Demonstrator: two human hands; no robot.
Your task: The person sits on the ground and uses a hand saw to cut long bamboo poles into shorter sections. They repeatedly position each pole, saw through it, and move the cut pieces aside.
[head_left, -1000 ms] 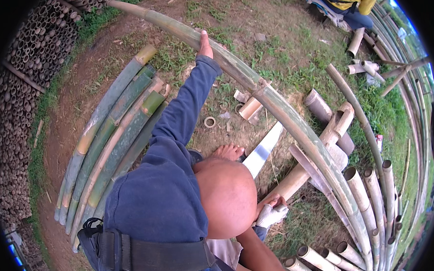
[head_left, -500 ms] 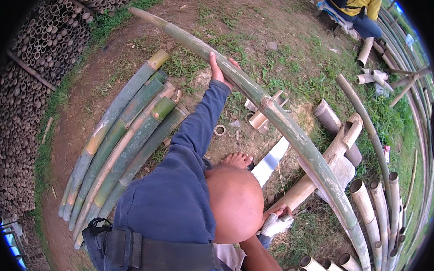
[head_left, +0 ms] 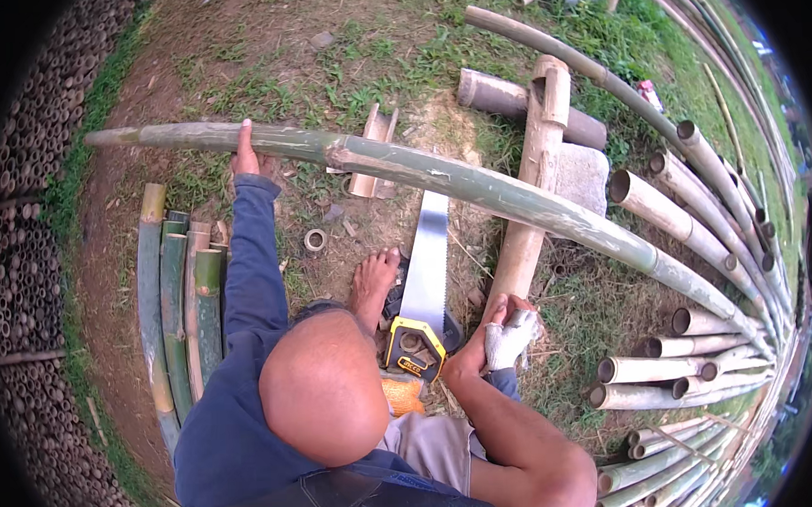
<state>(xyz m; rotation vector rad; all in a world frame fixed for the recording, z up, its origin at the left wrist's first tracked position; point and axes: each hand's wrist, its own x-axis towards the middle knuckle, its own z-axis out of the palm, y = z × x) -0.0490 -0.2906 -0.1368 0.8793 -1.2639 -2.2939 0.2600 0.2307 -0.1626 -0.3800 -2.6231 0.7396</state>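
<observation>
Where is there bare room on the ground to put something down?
There's a brown patch beyond the long bamboo pole, right of the stacked bamboo. Another bare strip runs between that stack and the bundle of cut poles. It's crowded around the saw, with a bare foot and split bamboo nearby.

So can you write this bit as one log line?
left hand: holding long pole | right hand: gloved, near pale bamboo | saw: beside left foot
</observation>
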